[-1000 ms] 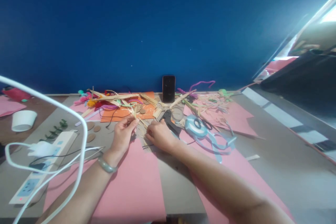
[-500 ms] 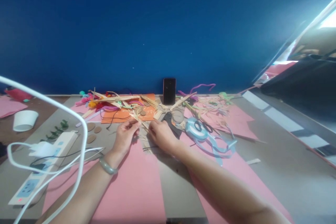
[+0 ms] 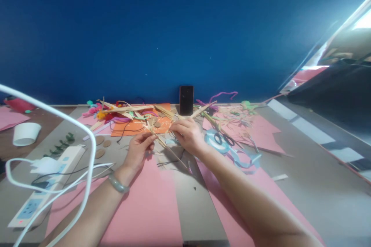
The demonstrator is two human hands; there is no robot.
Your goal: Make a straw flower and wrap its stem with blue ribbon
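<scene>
In the head view my left hand (image 3: 139, 149) is closed in a pinch on a bundle of pale dried husk strips (image 3: 164, 143). The bundle's frayed end rises above the fingertips, and a thin stalk runs down to the right towards the table. My right hand (image 3: 189, 136) is beside it, a little higher and apart from the left, with its fingers curled together. What lies between those fingertips is too small to make out. An orange sheet (image 3: 124, 128) and small round wooden discs (image 3: 157, 124) lie just behind the left hand.
A phone (image 3: 186, 100) stands against the blue wall. Light blue ribbon (image 3: 220, 144), black-handled scissors (image 3: 228, 139) and pink sheets (image 3: 145, 200) surround the hands. At left are a power strip (image 3: 55, 185), a looping white cable (image 3: 93, 150) and a white cup (image 3: 26, 134).
My right hand has lifted and moved right, away from the bundle, uncovering the thin stalk. The dark item near its wrist is now hidden. My left hand has hardly moved.
</scene>
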